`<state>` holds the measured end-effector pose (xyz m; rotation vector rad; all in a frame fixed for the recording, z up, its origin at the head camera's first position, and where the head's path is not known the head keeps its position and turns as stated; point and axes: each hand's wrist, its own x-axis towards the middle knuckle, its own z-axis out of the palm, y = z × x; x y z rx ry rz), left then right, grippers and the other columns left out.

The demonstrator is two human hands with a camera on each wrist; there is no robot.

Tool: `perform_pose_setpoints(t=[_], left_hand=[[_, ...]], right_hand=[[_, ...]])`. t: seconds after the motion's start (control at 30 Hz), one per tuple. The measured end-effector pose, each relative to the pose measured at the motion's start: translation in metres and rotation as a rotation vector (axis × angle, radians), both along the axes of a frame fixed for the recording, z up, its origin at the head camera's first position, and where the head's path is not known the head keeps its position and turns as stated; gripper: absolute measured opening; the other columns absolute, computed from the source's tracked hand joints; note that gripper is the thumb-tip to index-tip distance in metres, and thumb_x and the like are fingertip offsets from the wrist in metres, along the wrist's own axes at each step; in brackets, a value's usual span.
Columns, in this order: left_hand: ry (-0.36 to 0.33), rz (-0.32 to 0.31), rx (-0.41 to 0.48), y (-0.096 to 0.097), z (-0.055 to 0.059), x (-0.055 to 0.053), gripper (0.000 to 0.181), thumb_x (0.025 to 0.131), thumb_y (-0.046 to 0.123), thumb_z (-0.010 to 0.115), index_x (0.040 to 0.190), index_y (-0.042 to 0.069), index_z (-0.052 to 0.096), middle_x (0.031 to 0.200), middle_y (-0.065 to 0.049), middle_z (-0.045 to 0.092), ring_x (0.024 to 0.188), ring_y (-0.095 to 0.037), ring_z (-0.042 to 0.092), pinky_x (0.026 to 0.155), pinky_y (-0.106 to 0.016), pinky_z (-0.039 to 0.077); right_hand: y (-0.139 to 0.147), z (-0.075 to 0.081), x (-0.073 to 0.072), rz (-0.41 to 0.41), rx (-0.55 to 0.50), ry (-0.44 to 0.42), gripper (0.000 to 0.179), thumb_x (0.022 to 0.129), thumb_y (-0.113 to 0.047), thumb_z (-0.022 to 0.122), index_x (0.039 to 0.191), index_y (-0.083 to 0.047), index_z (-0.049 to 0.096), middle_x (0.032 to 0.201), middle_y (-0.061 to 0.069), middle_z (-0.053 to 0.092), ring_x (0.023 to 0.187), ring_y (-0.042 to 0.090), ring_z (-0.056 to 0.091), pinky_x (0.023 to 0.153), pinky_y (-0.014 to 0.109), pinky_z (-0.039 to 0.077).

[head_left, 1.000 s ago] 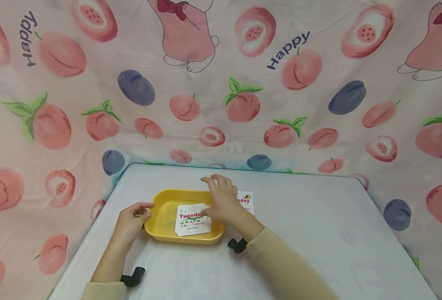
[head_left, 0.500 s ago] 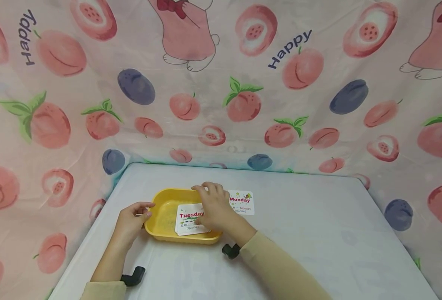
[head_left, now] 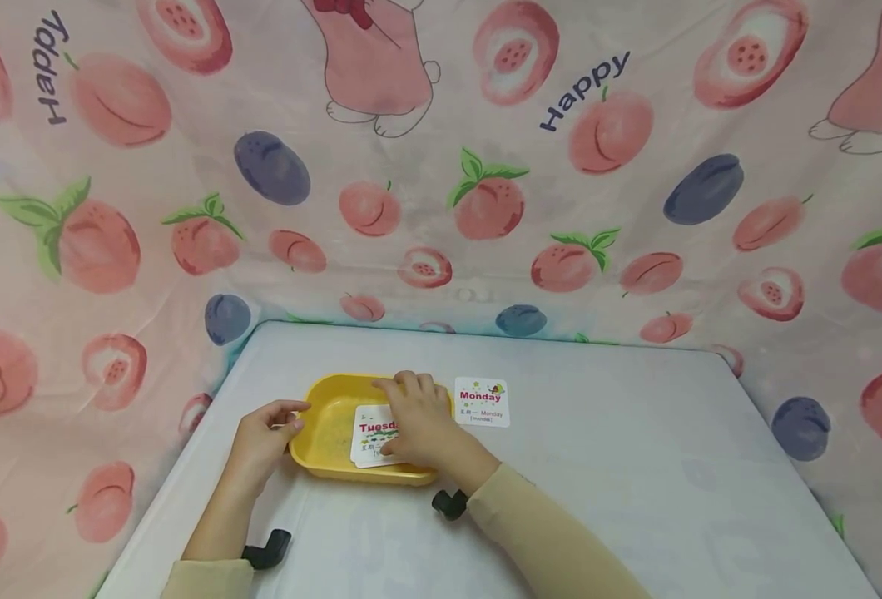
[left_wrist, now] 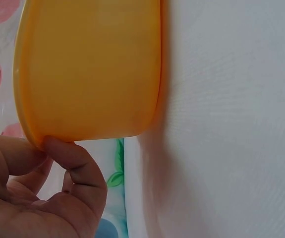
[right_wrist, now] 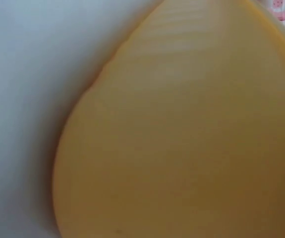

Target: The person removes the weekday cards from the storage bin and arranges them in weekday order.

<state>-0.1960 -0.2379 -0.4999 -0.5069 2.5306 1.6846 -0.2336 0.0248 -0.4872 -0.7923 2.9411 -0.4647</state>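
At the left end of the yellow plastic tray (head_left: 329, 408), my left hand (head_left: 261, 441) pinches the rim. The left wrist view shows its thumb (left_wrist: 78, 158) against the tray's outer wall and the other fingers at the rim. Inside the tray lies a white word card (head_left: 369, 445) printed "Tuesday" in red, with another card's edge showing beneath it. My right hand (head_left: 426, 424) is over the right part of the tray, fingers spread and bent, its thumb overlapping the Tuesday card. That hand hides the card's right side. In the right wrist view the tray's wall (right_wrist: 172, 139) fills most of the picture.
A "Monday" card (head_left: 483, 403) lies face up on the white table (head_left: 621, 474), just right of the tray. Black camera mounts (head_left: 267, 551) are worn at both wrists. A pink fruit-print cloth (head_left: 441, 125) hangs behind and beside the table.
My right hand has moved left and down from above the tray's right end to over the Tuesday card, uncovering the Monday card. My left hand has stayed on the rim.
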Motion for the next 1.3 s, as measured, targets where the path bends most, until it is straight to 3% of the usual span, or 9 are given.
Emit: perform_pose_setpoints(t=[0.5,0.9,1.3], left_hand=[[0.003,0.004,-0.001,0.0,0.003,0.0,0.031,0.106,0.005,0.064,0.135,0.003,0.071,0.111,-0.013,0.058,0.098,-0.026,0.057,0.071,-0.02,0.058],[0.007,0.003,0.002,0.0,0.003,0.001,0.031,0.105,0.005,0.064,0.135,0.003,0.072,0.111,-0.013,0.058,0.098,-0.026,0.057,0.07,-0.02,0.059],[0.0,0.003,0.013,0.002,0.003,0.001,0.031,0.106,0.006,0.064,0.136,0.004,0.071,0.11,-0.012,0.057,0.098,-0.026,0.056,0.07,-0.019,0.057]], right_hand=[[-0.007,-0.003,0.0,-0.018,0.097,-0.089,0.112,0.075,-0.06,0.094,0.165,-0.029,0.035,0.157,0.008,0.048,0.141,0.032,0.041,0.118,0.053,0.037],[-0.011,-0.009,0.0,-0.021,0.139,-0.108,0.11,0.077,-0.056,0.094,0.165,-0.025,0.037,0.147,0.009,0.051,0.129,0.029,0.041,0.11,0.047,0.039],[-0.01,-0.011,0.0,-0.044,0.097,-0.107,0.111,0.072,-0.052,0.099,0.162,-0.024,0.041,0.137,0.008,0.049,0.12,0.026,0.04,0.099,0.04,0.037]])
